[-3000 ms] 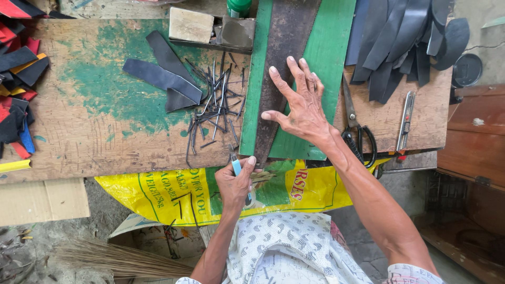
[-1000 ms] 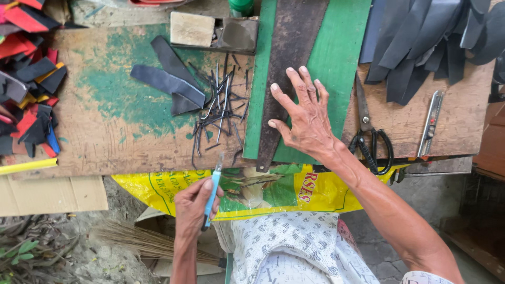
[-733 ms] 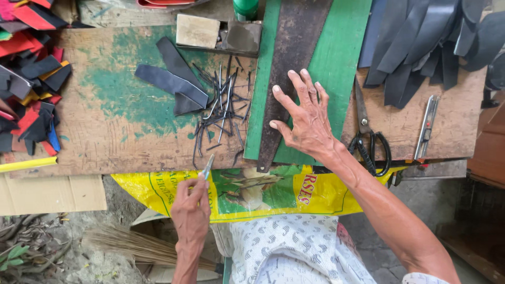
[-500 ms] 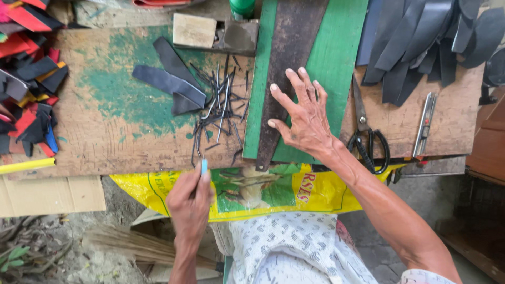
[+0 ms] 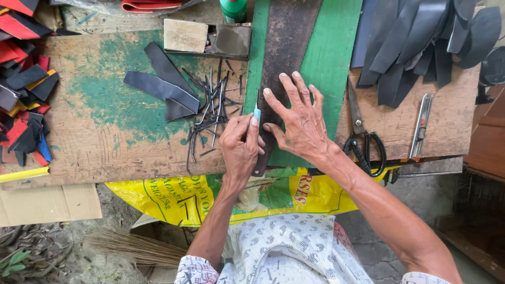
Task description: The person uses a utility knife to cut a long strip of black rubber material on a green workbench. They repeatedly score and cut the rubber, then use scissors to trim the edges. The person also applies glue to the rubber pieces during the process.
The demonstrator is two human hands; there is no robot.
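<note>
Fingers of the left hand pinch a light-blue-handled blade; the right hand lies spread flat on a dark leather strip.

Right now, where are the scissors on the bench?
In the head view, the black-handled scissors lie on the wooden bench right of the green mat, just beyond the right hand, with a utility knife farther right.

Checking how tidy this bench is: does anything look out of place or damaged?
Thin dark offcut strips lie scattered in a loose heap beside the left hand. The scissors hang their handles over the wooden board's front edge. The board's green paint is badly worn.
</note>
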